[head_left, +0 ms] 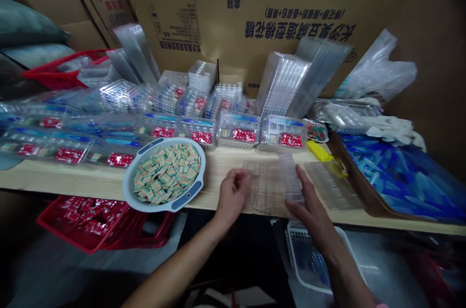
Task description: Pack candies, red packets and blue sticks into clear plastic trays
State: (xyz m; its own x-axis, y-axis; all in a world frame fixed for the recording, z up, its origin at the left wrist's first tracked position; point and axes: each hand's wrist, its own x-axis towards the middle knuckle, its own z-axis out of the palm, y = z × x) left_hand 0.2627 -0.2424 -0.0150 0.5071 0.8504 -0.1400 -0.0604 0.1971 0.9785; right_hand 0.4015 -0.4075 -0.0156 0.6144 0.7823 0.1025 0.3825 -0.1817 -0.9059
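A clear plastic tray (267, 186), smeared by motion, lies on the wooden table between my hands. My left hand (233, 196) is closed at the tray's left edge, thumb and fingers pinched together; whatever is between them is too blurred to name. On the other side, my right hand (309, 198) has its thumb and fingers apart around the tray's raised right part, and contact is unclear. To the left stands a grey-blue bowl (127, 184) filled with small striped pieces. Another clear tray (335, 184) lies flat to the right.
Filled clear packs (238, 130) line the table's back, with stacked empty trays (286, 82) behind them. A yellow object (320, 151) and a box of blue items (407, 177) are at the right. Below the table are a red basket (87, 223) and a white basket (302, 274).
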